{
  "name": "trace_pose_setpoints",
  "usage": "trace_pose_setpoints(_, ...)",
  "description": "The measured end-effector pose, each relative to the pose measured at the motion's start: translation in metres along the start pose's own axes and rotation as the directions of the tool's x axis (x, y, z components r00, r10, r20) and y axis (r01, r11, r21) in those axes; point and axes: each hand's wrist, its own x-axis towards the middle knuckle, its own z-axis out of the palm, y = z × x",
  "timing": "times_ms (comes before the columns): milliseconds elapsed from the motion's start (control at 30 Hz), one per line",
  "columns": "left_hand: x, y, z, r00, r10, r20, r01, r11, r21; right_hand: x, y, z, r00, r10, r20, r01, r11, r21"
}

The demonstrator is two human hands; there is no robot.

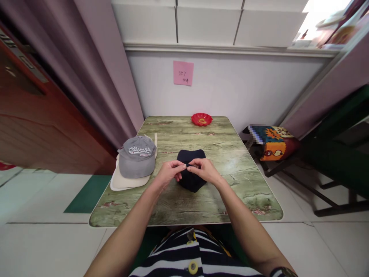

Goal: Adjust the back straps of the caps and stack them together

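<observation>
A dark navy cap (193,181) lies on the middle of the green wood-patterned table (219,144), its brim pointing away from me. My left hand (170,172) pinches a small strap or edge of the cap from the left. From the right, my right hand (204,170) pinches the same part, thumb and finger close to those of the left. On the table's left side, a grey cap (137,163) with white lettering rests on top of cream and white caps (123,181).
A red scalloped dish (201,119) sits at the table's back edge. On the wall is a pink note (183,73). To the right of the table stand a stool with a colourful cloth (273,144) and a dark green chair (331,161). A purple curtain hangs at left.
</observation>
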Motion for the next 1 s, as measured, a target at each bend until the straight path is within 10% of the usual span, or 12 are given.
trace_pose_setpoints(1000,0.001,0.002,0.003,1.000,0.003,-0.016,-0.004,1.000,-0.011,0.003,0.010,-0.009,0.987,0.125,-0.096,-0.116,0.988,0.099)
